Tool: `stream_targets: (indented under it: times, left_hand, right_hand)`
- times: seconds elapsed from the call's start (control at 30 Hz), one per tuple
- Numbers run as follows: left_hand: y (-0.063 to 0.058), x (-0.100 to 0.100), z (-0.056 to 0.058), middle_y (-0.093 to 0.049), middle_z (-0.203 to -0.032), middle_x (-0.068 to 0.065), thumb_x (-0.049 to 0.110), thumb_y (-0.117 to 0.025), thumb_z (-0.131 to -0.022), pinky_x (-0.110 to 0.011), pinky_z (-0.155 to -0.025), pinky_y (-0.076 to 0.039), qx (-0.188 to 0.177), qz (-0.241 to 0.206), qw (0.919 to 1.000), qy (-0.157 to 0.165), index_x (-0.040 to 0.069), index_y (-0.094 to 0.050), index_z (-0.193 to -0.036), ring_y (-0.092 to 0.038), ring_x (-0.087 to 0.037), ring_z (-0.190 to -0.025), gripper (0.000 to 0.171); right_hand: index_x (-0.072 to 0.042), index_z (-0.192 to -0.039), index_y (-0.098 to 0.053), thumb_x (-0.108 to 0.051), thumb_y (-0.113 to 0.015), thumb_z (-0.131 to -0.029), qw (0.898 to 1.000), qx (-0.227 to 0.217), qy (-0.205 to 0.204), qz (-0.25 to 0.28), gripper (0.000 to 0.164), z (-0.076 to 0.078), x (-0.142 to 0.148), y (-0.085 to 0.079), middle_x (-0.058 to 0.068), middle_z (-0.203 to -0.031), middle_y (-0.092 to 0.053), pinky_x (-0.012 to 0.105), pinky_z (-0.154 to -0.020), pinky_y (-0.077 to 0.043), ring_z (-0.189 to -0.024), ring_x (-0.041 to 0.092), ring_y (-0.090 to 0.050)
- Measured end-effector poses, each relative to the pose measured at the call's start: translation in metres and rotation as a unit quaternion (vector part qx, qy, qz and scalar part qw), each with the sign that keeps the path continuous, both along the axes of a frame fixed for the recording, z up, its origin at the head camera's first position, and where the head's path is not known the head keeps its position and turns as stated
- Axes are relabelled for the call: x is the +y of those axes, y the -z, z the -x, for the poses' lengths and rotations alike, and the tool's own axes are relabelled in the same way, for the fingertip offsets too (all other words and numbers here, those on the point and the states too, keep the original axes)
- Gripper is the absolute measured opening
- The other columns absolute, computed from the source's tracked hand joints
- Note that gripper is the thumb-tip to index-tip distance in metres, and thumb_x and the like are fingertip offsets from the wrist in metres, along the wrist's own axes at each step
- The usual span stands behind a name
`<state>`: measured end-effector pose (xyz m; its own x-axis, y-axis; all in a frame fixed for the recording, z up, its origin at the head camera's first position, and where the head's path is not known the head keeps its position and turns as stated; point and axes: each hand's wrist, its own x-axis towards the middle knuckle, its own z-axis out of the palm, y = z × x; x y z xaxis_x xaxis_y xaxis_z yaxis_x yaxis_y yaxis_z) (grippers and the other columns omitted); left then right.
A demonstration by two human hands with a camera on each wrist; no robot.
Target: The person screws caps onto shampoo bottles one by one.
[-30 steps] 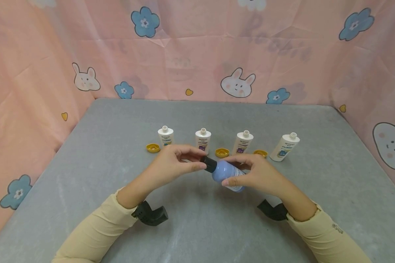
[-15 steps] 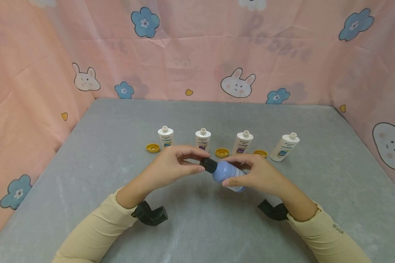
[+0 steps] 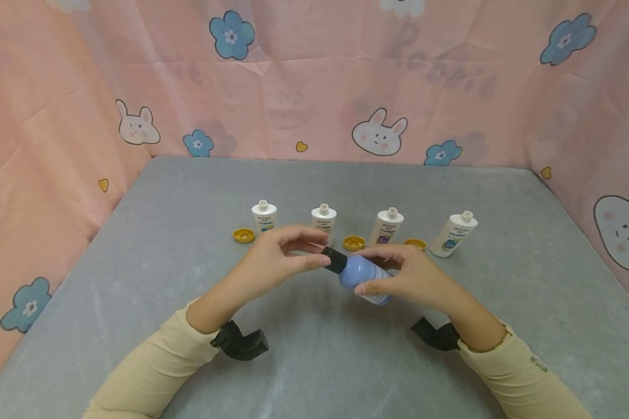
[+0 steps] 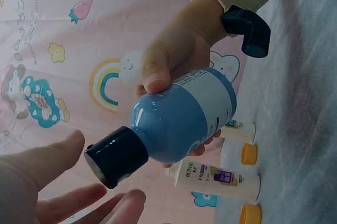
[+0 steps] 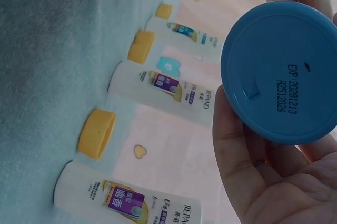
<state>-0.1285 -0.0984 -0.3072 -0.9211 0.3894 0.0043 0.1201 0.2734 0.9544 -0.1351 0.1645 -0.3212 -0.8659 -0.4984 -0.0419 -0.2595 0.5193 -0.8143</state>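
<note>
My right hand [image 3: 411, 276] holds a blue plastic bottle [image 3: 360, 276] above the table, tilted with its black cap [image 3: 336, 260] toward the left. Thumb and fingers lie on opposite sides of the bottle's body. At the cap end is my left hand [image 3: 275, 256], thumb by the cap and fingers raised and spread. In the left wrist view a gap shows between these fingers and the black cap [image 4: 117, 155], which sits on the bottle neck. The right wrist view shows the bottle's round base [image 5: 281, 74] with a printed date.
Several white bottles without caps, among them one at the right [image 3: 453, 234] and one at the left [image 3: 264, 218], stand in a row on the grey table [image 3: 314, 361]. Yellow caps [image 3: 353, 243] lie between them. A pink printed curtain [image 3: 293, 81] hangs behind.
Half a second ago my left fingers were on the black cap; now they have lifted and spread from it. The blue bottle and right hand have barely moved.
</note>
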Motion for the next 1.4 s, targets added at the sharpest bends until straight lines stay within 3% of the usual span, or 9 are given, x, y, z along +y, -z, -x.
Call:
stream_targets:
  times: [0.17,0.47,0.87,1.1,1.27,1.4]
  left_hand:
    - [0.0013,0.0011,0.0009,-0.074,-0.109,0.000,0.022,-0.080,-0.085,-0.031,-0.084,-0.057,-0.005,0.032,0.9994,-0.014,0.016,-0.075,-0.114,-0.071,-0.012,-0.095,0.030]
    - [-0.0006,0.0012,-0.0010,-0.073,-0.115,-0.005,0.014,-0.080,-0.084,-0.028,-0.081,-0.059,0.005,0.023,0.9997,0.008,0.012,-0.073,-0.117,-0.074,-0.014,-0.092,0.033]
    - [0.0017,0.0001,-0.0016,-0.071,-0.120,-0.009,0.005,-0.077,-0.085,-0.027,-0.083,-0.061,0.057,0.017,0.9974,0.041,0.006,-0.072,-0.117,-0.070,-0.019,-0.108,0.032]
    - [-0.0002,0.0001,-0.0020,-0.067,-0.126,-0.012,0.000,-0.075,-0.085,-0.027,-0.088,-0.059,0.056,-0.005,0.9962,0.066,0.003,-0.068,-0.121,-0.066,-0.024,-0.118,0.037]
    - [0.0010,0.0010,-0.0010,-0.066,-0.130,-0.006,0.011,-0.079,-0.085,-0.030,-0.090,-0.059,0.027,-0.002,0.9990,0.035,0.011,-0.066,-0.127,-0.067,-0.020,-0.117,0.044]
    - [0.0019,0.0021,-0.0004,-0.072,-0.114,-0.001,0.022,-0.081,-0.084,-0.031,-0.085,-0.059,0.015,0.026,0.9995,-0.004,0.016,-0.072,-0.117,-0.070,-0.013,-0.099,0.035]
  right_hand:
    - [-0.015,-0.123,-0.069,-0.035,-0.084,-0.079,1.000,-0.002,0.000,-0.006,0.051,-0.0005,-0.0001,0.0001,0.003,-0.114,-0.071,0.034,-0.083,-0.055,-0.098,0.018,-0.063]
    - [-0.013,-0.123,-0.069,-0.034,-0.085,-0.078,1.000,0.000,0.003,-0.009,0.052,-0.0006,-0.0003,0.0006,0.005,-0.114,-0.071,0.034,-0.083,-0.055,-0.098,0.018,-0.063]
    - [-0.014,-0.121,-0.070,-0.034,-0.086,-0.077,1.000,0.000,0.004,-0.010,0.051,-0.0009,0.0003,0.0014,0.004,-0.112,-0.071,0.035,-0.082,-0.056,-0.096,0.018,-0.063]
    - [-0.013,-0.121,-0.070,-0.035,-0.086,-0.077,1.000,-0.002,0.003,-0.011,0.051,-0.0006,0.0001,0.0014,0.005,-0.112,-0.071,0.036,-0.083,-0.055,-0.097,0.019,-0.062]
    - [-0.014,-0.123,-0.069,-0.037,-0.085,-0.078,1.000,-0.002,0.000,-0.015,0.053,-0.0005,0.0000,0.0006,0.005,-0.115,-0.070,0.034,-0.082,-0.055,-0.098,0.018,-0.062]
    - [-0.014,-0.123,-0.069,-0.037,-0.085,-0.078,1.000,-0.002,0.002,-0.015,0.053,-0.0007,-0.0001,0.0002,0.005,-0.115,-0.070,0.034,-0.083,-0.055,-0.099,0.018,-0.062]
